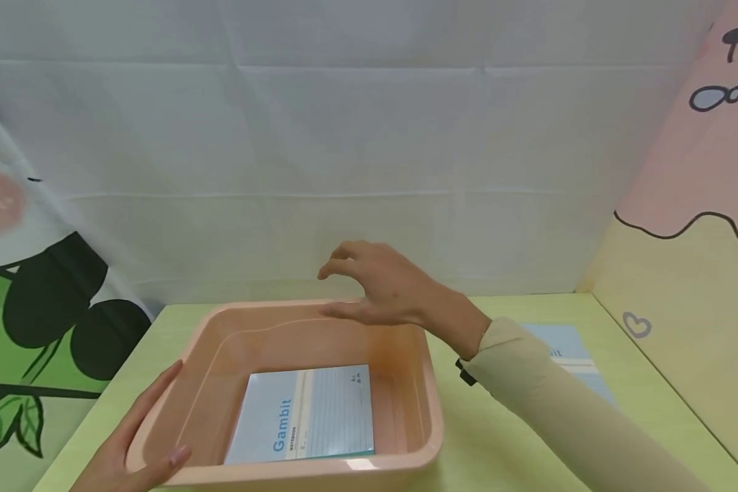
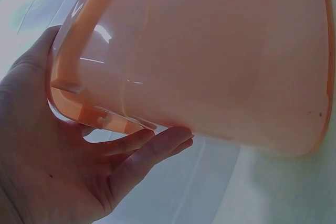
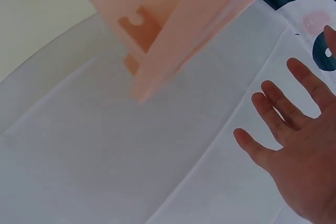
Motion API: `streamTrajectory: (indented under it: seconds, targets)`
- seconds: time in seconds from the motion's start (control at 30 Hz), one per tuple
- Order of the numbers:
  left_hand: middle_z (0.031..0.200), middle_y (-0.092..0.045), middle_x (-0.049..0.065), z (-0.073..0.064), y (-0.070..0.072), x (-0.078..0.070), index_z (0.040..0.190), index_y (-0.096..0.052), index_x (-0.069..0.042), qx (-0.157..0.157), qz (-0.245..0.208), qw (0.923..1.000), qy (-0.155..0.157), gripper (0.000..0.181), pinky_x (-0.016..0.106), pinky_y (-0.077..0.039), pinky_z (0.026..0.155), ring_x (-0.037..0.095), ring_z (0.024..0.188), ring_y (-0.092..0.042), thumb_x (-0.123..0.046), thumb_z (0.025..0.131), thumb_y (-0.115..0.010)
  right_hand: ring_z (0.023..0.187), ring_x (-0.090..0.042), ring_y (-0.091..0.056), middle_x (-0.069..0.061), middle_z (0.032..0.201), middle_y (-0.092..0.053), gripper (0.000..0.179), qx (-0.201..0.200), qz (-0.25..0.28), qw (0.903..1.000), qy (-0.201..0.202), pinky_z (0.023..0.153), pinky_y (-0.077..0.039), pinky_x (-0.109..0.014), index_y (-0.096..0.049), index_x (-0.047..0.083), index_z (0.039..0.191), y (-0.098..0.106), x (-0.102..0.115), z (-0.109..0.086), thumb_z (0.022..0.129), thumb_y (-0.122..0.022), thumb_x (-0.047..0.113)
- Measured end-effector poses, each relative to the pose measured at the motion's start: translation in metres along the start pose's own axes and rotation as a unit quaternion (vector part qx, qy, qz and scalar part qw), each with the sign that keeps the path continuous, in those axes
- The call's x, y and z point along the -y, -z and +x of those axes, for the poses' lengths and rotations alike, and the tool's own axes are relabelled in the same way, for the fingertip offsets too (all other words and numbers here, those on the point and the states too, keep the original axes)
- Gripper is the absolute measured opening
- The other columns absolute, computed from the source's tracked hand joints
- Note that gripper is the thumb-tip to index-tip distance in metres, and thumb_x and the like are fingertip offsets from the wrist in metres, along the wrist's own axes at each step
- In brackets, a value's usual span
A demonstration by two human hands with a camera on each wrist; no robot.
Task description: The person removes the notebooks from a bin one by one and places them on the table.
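Observation:
A peach plastic basin (image 1: 307,470) stands on the table in the head view. Inside it lies a light blue notebook (image 1: 335,413) with "Gambit" on its cover. My left hand (image 1: 121,451) grips the basin's near left corner, thumb over the rim. In the left wrist view, the fingers of that left hand (image 2: 68,156) curl under the basin's outer edge (image 2: 210,66). My right hand (image 1: 393,287) hovers over the far rim with fingers spread and nothing in them. The right wrist view shows the same hand (image 3: 299,145) apart from the basin's underside rim (image 3: 173,35).
Another light blue notebook (image 1: 559,342) lies on the yellow-green table (image 1: 486,437) to the right, partly hidden behind my right sleeve (image 1: 547,389). A white cloth (image 1: 357,137) hangs behind the table. Printed panels with cartoon drawings stand on the left and right.

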State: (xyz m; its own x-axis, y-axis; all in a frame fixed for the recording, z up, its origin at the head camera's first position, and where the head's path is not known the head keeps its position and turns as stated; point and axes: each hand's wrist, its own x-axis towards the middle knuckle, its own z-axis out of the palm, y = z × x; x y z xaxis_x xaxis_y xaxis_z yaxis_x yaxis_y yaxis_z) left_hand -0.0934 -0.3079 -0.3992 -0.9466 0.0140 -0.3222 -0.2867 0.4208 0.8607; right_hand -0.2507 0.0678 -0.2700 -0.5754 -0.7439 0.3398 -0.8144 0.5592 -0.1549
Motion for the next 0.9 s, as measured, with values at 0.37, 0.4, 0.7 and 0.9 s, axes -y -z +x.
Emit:
streamTrajectory:
  seconds: [0.37, 0.4, 0.7, 0.9]
  targets:
    - [0.149, -0.033, 0.021, -0.003, 0.002, 0.002, 0.156, 0.006, -0.065, 0.004, -0.013, 0.9999, 0.008, 0.094, 0.038, -0.062, 0.077, 0.021, 0.099, -0.068, -0.036, 0.101, -0.064, 0.126, -0.019, -0.060, 0.002, 0.136, -0.062, 0.043, 0.007, -0.002, 0.9998, 0.020, 0.106, -0.049, -0.037, -0.070, 0.026, 0.130, 0.002, 0.019, 0.021, 0.096, -0.070, 0.052]
    - [0.150, -0.032, 0.021, -0.002, 0.001, 0.001, 0.157, 0.006, -0.065, 0.003, -0.010, 0.9999, 0.007, 0.094, 0.038, -0.062, 0.076, 0.021, 0.099, -0.068, -0.036, 0.101, -0.064, 0.126, -0.018, -0.060, 0.003, 0.136, -0.062, 0.043, 0.007, -0.001, 0.9998, 0.019, 0.105, -0.049, -0.036, -0.070, 0.026, 0.130, 0.002, 0.020, 0.022, 0.096, -0.070, 0.052]
    - [0.155, -0.027, 0.021, -0.002, -0.003, -0.004, 0.156, 0.007, -0.066, 0.003, -0.011, 0.9996, 0.026, 0.094, 0.039, -0.063, 0.078, 0.025, 0.105, -0.065, -0.041, 0.100, -0.065, 0.130, -0.016, -0.057, 0.004, 0.139, -0.060, 0.045, 0.025, -0.001, 0.9995, 0.021, 0.108, -0.047, -0.035, -0.069, 0.028, 0.132, 0.002, 0.030, 0.034, 0.096, -0.069, 0.055]
    - [0.154, -0.027, 0.019, -0.003, -0.001, -0.003, 0.156, 0.006, -0.065, -0.001, -0.005, 0.9999, 0.016, 0.094, 0.038, -0.061, 0.077, 0.024, 0.105, -0.064, -0.039, 0.100, -0.065, 0.130, -0.016, -0.057, 0.004, 0.140, -0.059, 0.046, 0.039, -0.003, 0.9987, 0.033, 0.109, -0.047, -0.035, -0.068, 0.027, 0.134, 0.000, 0.040, 0.043, 0.097, -0.068, 0.054]
